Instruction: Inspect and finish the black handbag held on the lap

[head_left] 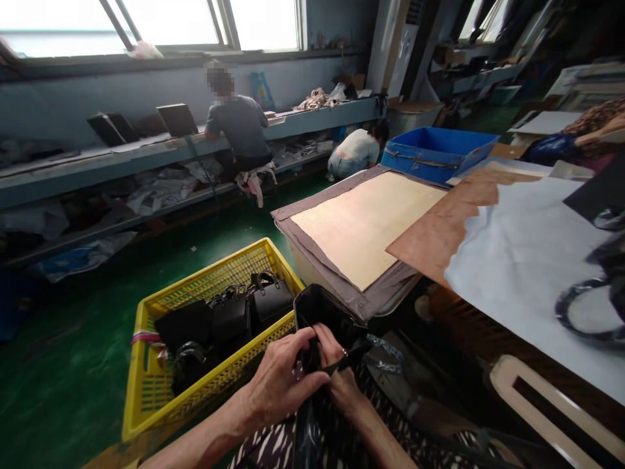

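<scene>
Both hands grip a black handbag [325, 312] held over my lap, its mouth open toward the camera. My left hand [278, 381] is closed around the bag's near edge, fingers curled over it. My right hand [339, 371] pinches the bag's rim and a black strap beside the left hand. To the left, a yellow plastic crate [156, 397] stands on the green floor with several more black handbags [229, 316] inside.
A table [342, 260] covered with grey cloth and a pale board stands ahead, with a brown board and white sheet [517, 260] to the right. A blue bin [434, 153] sits behind. Two people work at a long bench [146, 153] under the windows.
</scene>
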Demonstrator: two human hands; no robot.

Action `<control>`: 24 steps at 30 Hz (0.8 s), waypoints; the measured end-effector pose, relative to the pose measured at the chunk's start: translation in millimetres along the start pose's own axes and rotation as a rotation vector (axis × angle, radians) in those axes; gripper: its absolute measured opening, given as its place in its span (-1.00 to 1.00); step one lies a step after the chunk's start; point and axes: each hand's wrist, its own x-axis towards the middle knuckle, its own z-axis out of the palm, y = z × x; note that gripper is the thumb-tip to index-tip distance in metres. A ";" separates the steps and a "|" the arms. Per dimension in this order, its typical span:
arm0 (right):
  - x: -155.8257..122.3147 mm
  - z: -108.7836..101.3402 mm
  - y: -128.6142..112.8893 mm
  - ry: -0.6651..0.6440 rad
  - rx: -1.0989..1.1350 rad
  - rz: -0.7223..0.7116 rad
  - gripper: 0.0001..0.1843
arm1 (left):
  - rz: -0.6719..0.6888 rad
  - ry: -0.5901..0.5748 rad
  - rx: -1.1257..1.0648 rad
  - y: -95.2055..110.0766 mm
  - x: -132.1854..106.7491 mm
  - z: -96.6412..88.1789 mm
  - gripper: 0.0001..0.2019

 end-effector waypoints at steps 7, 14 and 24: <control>-70.0 -71.6 -0.7 -0.183 -0.330 0.331 -0.71 | -0.034 -0.003 -0.023 -7.8 0.2 0.1 -0.49; -5.1 -105.6 -40.1 0.186 -0.558 0.371 -0.35 | -0.107 -0.012 -0.132 8.5 22.0 3.4 -0.58; 31.0 -109.3 -31.5 -0.131 -0.570 0.463 -0.72 | -0.097 -0.106 -0.062 37.3 -13.0 13.5 -0.53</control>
